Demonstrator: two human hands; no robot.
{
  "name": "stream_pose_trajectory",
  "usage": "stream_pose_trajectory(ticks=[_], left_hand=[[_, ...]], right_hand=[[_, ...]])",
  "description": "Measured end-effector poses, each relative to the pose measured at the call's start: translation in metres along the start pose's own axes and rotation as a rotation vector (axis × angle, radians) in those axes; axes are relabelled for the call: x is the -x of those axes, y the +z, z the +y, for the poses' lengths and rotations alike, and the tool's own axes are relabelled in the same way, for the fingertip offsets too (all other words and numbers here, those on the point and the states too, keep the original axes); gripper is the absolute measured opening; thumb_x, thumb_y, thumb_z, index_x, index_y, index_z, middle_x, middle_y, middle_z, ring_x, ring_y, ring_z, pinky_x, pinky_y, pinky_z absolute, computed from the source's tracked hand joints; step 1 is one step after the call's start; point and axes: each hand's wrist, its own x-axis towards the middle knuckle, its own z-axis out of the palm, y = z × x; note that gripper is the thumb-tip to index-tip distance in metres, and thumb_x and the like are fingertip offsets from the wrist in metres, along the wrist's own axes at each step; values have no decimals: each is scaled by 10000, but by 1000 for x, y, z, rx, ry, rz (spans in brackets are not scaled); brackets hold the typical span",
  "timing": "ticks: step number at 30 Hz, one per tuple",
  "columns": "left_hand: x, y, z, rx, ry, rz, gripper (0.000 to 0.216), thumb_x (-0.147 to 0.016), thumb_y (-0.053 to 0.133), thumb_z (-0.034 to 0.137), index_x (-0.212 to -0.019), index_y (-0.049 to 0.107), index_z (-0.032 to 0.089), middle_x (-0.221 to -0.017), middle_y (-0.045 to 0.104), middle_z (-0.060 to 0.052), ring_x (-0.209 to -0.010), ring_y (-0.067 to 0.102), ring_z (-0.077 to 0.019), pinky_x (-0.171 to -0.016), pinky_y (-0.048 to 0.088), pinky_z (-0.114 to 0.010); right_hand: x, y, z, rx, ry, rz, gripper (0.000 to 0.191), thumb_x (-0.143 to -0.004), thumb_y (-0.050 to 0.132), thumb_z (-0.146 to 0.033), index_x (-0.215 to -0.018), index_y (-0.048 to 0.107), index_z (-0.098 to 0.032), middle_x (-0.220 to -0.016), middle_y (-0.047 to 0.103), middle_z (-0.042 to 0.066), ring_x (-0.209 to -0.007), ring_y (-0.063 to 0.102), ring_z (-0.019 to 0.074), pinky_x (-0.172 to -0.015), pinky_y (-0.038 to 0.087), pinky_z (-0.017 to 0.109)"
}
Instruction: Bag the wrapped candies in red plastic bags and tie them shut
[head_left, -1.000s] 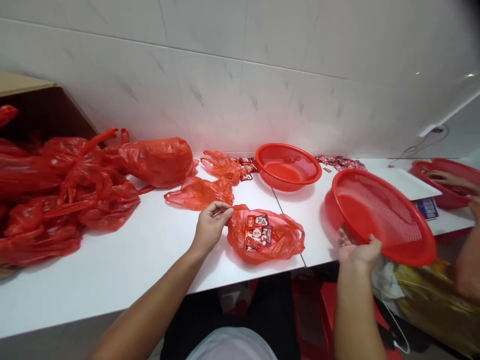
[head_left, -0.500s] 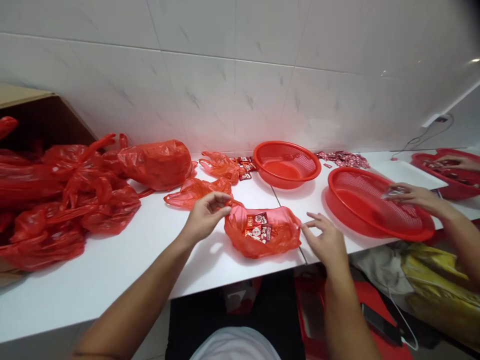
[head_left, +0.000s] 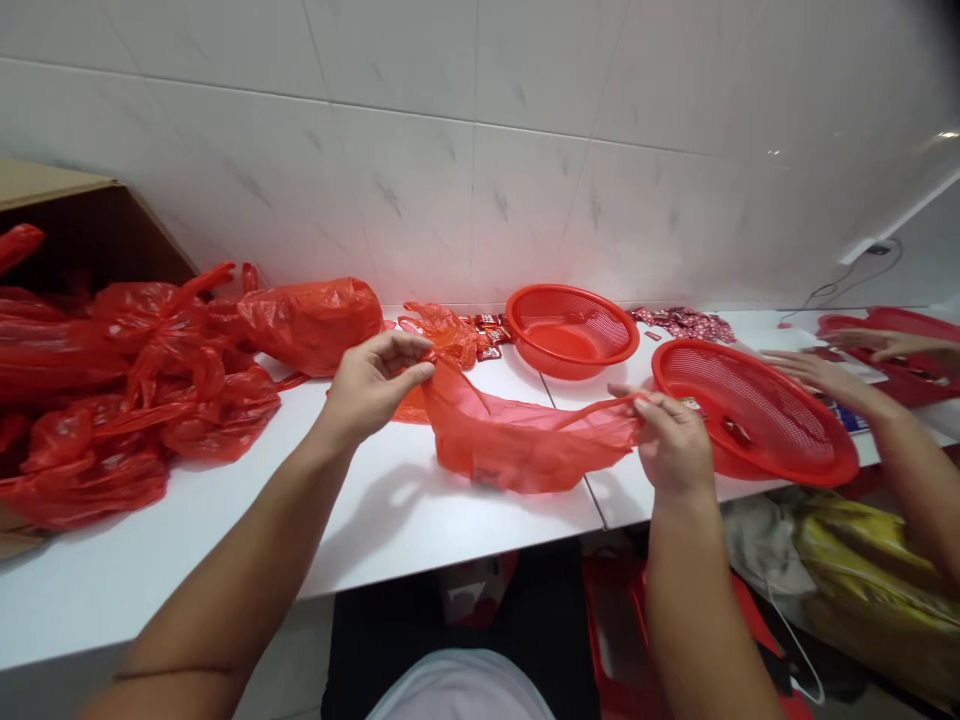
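Note:
My left hand (head_left: 373, 382) pinches one handle of a red plastic bag (head_left: 517, 440), and my right hand (head_left: 670, 440) pinches the other handle. The bag is stretched between the two hands and lifted a little off the white table (head_left: 225, 530); its contents are hidden inside. Just right of my right hand lies a red mesh basket (head_left: 757, 415) with a small packet in it.
Tied red bags (head_left: 142, 380) are piled at the left by a cardboard box (head_left: 45, 185). A second red basket (head_left: 571, 330) and loose candy packets (head_left: 684, 322) sit near the wall. Another person's hands (head_left: 817, 372) reach over the right basket and a far red basket (head_left: 900, 335).
My right hand let go of the red basket, which now rests on the table, and took the bag's right handle. Both hands pulled the bag shut and raised it.

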Motion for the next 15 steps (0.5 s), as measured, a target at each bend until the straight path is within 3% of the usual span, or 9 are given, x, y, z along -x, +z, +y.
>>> stream_pose_trajectory(ticks=[2, 4, 6, 9, 10, 12, 14, 15], left_hand=[[-9, 4, 19, 8, 58, 22, 304, -744, 885, 266, -985, 742, 151, -977, 756, -65, -868, 715, -175, -805, 611, -305], [-14, 15, 39, -9, 112, -21, 271, -770, 863, 244, -998, 750, 152, -991, 767, -70, -871, 726, -179, -808, 614, -308], [-16, 31, 58, -44, 177, -99, 230, -799, 833, 221, -1010, 762, 159, -992, 779, -68, -883, 738, -185, -822, 615, -312], [-13, 54, 79, -133, 295, -206, 144, -840, 780, 185, -984, 781, 177, -968, 790, -53, -884, 745, -184, -830, 606, -308], [-12, 59, 84, -173, 324, -248, 112, -849, 765, 175, -959, 786, 184, -946, 792, -44, -866, 742, -179, -820, 600, -304], [-9, 66, 91, -252, 348, -338, 83, -858, 747, 171, -923, 791, 199, -915, 793, -29, -848, 733, -176, -806, 589, -301], [-8, 67, 90, -320, 337, -358, 128, -874, 740, 206, -990, 793, 216, -985, 797, -29, -886, 727, -184, -832, 581, -312], [-7, 66, 86, -350, 320, -325, 179, -889, 734, 240, -1060, 785, 224, -1057, 793, -36, -919, 725, -191, -851, 577, -320]], right_hand=[[-8, 15, -20, -272, -81, -107, 154, -811, 763, -356, -741, 703, -233, -1062, 789, 88, -1084, 725, 290, -920, 542, 430], [-13, 38, -38, -404, -130, -221, 117, -825, 784, -363, -882, 739, -271, -1018, 780, 54, -1067, 731, 276, -957, 544, 464], [-15, 62, -52, -421, -120, -340, 294, -846, 790, -409, -1116, 714, -322, -915, 749, 13, -923, 742, 250, -901, 572, 472], [-15, 92, -66, -204, -21, -623, 676, -794, 861, -409, -1396, 562, -340, -798, 668, -34, -677, 656, 189, -690, 575, 381], [-15, 100, -68, -97, -13, -703, 712, -770, 881, -395, -1401, 560, -320, -794, 654, -36, -662, 629, 177, -648, 554, 348], [-15, 111, -70, 88, -37, -771, 517, -790, 857, -400, -1246, 652, -268, -819, 652, -18, -704, 611, 170, -617, 515, 306], [-15, 117, -68, 156, -32, -720, 269, -886, 749, -464, -1000, 683, -229, -766, 620, -13, -676, 576, 153, -571, 468, 277], [-15, 118, -66, 138, 5, -693, 287, -931, 684, -508, -916, 661, -222, -704, 579, -21, -619, 537, 137, -533, 436, 265]])
